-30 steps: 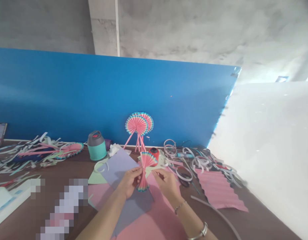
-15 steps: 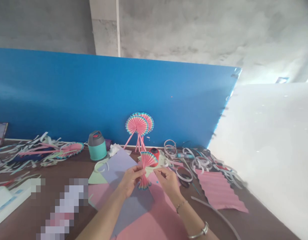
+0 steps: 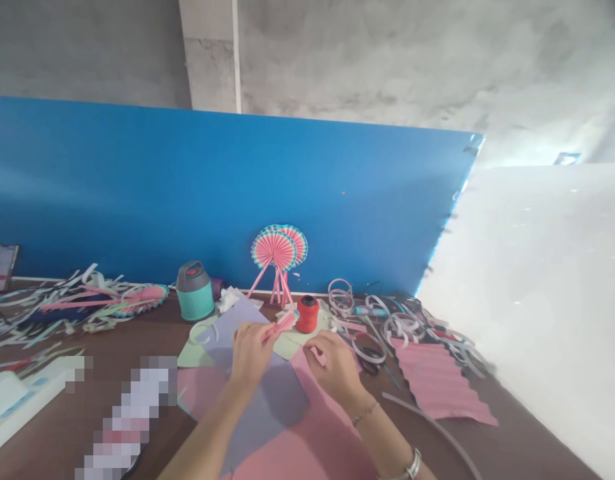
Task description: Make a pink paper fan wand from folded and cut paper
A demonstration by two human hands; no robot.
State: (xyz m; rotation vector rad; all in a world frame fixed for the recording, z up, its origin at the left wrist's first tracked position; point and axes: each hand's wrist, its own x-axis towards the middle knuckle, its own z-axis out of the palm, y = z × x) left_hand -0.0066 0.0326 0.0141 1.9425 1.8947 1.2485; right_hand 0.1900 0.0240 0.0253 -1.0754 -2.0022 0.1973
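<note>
Evidently, the person's left hand (image 3: 251, 350) had its grip clamped on a folded piece of pleated paper (image 3: 286, 323), pink with a pale blue edge. The piece was raised in front of the person, jutting up and to the right from the fingers, above the layered sheets, and most of its lower part was hidden by the hand. The right hand (image 3: 333, 367) hung near it but apart, the tips of thumb and forefinger drawn together; whether that grip pinched anything as fine as thread, one could not tell. A thin bracelet (image 3: 366, 413) and a silver bangle (image 3: 412, 465) circled the right arm.

Just beyond the pleated piece, a red spool (image 3: 308, 317) stood upright on the counter (image 3: 137, 339). Behind it, round pink fans (image 3: 274, 250) on pink sticks leaned by a blue panel (image 3: 187, 187). Below the hands, a lavender sheet (image 3: 267, 427) overlapped pink paper (image 3: 307, 453). To the right lay a wavy pink sheet (image 3: 437, 380), with a long pale strip (image 3: 430, 427) near it and loose paper coils (image 3: 406, 325) farther back. A teal container (image 3: 196, 300) with a dark top stood to the left, between the lavender sheet and a fan (image 3: 142, 300) lying among paper strips.
</note>
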